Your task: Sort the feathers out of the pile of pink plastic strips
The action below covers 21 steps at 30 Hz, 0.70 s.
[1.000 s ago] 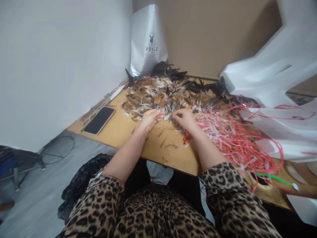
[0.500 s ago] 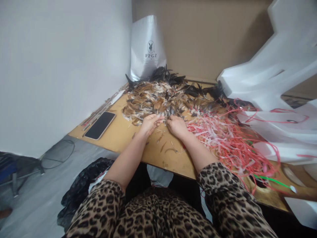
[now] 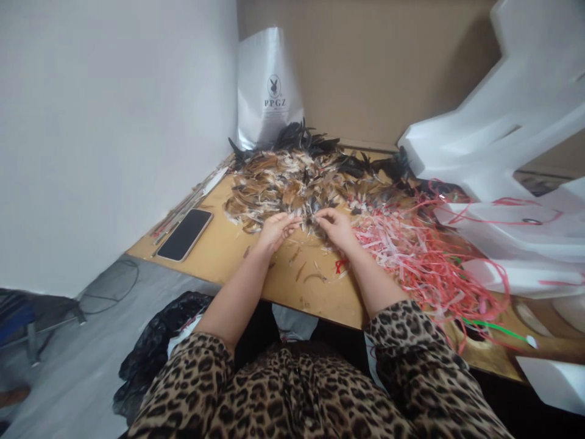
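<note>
Left hand (image 3: pixel 276 231) and right hand (image 3: pixel 337 228) pinch narrowly, contents unclear, between feathers (image 3: pixel 283 177) and the open tabletop edge (image 3: pixel 297 302).

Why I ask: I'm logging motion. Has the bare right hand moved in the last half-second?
Yes: the right hand moved slightly rightward, farther from the flat black-screened phone.

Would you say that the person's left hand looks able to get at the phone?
Probably yes: the phone lies uncovered on the table, left of the left hand, and nothing seems to block the way, although that hand is at the feather pile.
</note>
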### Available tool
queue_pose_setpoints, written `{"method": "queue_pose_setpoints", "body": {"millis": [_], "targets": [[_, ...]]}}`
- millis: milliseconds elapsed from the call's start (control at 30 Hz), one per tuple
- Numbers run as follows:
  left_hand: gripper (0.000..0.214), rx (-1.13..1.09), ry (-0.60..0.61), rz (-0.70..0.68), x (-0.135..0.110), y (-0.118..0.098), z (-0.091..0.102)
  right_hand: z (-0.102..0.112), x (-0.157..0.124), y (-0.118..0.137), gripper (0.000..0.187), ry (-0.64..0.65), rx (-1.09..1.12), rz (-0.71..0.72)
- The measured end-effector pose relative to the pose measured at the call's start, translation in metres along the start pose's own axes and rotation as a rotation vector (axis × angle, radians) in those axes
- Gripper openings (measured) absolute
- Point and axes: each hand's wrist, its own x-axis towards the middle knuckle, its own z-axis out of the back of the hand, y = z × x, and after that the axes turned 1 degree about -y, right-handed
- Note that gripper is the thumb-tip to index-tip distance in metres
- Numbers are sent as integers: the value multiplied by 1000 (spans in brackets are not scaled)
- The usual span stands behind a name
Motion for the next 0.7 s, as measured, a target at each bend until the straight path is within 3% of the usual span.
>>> {"method": "queue_pose_setpoints", "body": {"millis": [133, 300, 500, 700], "targets": [[15, 21, 16, 5, 0, 1, -1, -2, -2, 11, 24, 31, 399, -266], [19, 50, 33, 4, -1, 2, -4, -3, -3, 15, 31, 163, 658, -412], [22, 46, 58, -24, -3, 3, -6, -5, -3, 7, 29, 193, 604, -401], [21, 154, 83, -23, -3, 6, -6, -6, -7, 11, 26, 204, 346, -344]]}}
